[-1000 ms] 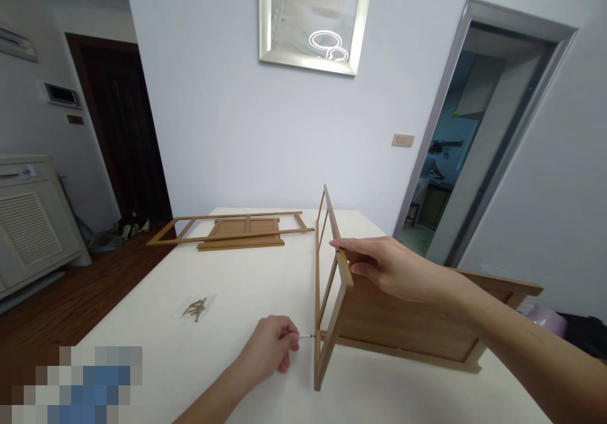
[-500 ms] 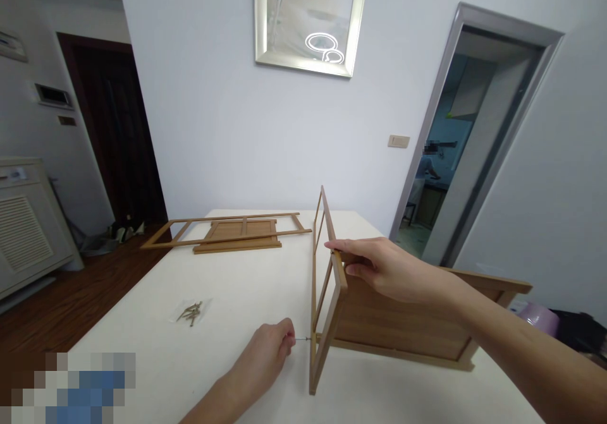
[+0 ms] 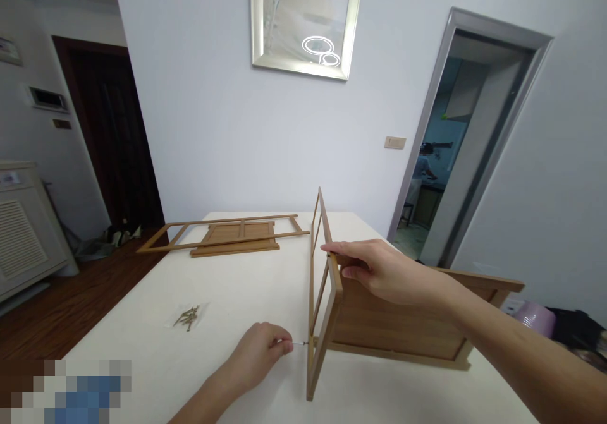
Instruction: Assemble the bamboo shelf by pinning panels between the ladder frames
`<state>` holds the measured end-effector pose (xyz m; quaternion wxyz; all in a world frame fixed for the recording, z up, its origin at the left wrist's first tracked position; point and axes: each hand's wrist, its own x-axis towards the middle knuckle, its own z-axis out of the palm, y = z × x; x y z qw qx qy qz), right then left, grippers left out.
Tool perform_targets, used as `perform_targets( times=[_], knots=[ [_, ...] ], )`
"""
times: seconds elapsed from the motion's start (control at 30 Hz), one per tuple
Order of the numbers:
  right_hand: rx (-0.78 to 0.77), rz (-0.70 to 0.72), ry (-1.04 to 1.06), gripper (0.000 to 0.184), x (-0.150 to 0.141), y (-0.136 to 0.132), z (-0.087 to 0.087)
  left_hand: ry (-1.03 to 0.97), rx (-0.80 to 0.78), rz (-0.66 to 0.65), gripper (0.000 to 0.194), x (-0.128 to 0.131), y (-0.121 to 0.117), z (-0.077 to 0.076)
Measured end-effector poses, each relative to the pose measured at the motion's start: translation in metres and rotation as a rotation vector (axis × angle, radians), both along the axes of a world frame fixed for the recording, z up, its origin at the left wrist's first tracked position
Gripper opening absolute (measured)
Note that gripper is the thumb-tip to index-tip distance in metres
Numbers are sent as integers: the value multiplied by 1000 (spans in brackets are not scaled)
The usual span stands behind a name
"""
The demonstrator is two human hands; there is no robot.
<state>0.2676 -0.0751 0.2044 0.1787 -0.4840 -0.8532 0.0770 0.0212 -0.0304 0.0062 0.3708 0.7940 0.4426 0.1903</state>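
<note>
My left hand is closed in a pinch around a thin silver shaft, which looks like a hex key. Its tip meets a screw at the lower rail of an upright wooden frame. My right hand grips the top of that frame where it meets a wooden panel, thumb below and index finger stretched over the rail. The panel stands on its long edge, running off to the right from the frame. How deep the screw sits cannot be made out.
On the white table, a small clear bag with several screws lies at the left. Behind it, a second wooden frame rests over a flat wooden panel, overhanging the left edge. A person stands beyond the doorway.
The fingers of my left hand have shifted and turned slightly on the hex key. My right hand keeps its hold. The whole view has moved a little.
</note>
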Motion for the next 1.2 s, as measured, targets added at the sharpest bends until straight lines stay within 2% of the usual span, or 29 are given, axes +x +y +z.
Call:
perform_targets(
  times=[0.17, 0.27, 0.5, 0.73, 1.03, 1.2],
  knots=[
    [17, -10, -11, 52, 0, 0, 0, -97, -217, 88, 33, 5, 2, -15],
    [13, -7, -17, 52, -2, -1, 1, -145, -223, 126, 32, 6, 6, -23],
    [13, -16, -18, 52, -3, -2, 3, -292, -216, 135, 32, 4, 9, -23],
    [11, -4, -15, 50, -3, -3, 3, -419, -350, 265, 39, 12, 12, -37],
    [23, 1, -17, 50, -4, -2, 3, -623, -503, 353, 56, 12, 4, -29],
    [44, 35, -23, 53, -3, 1, 0, -621, -591, 355, 48, 10, 3, -32]
  ],
)
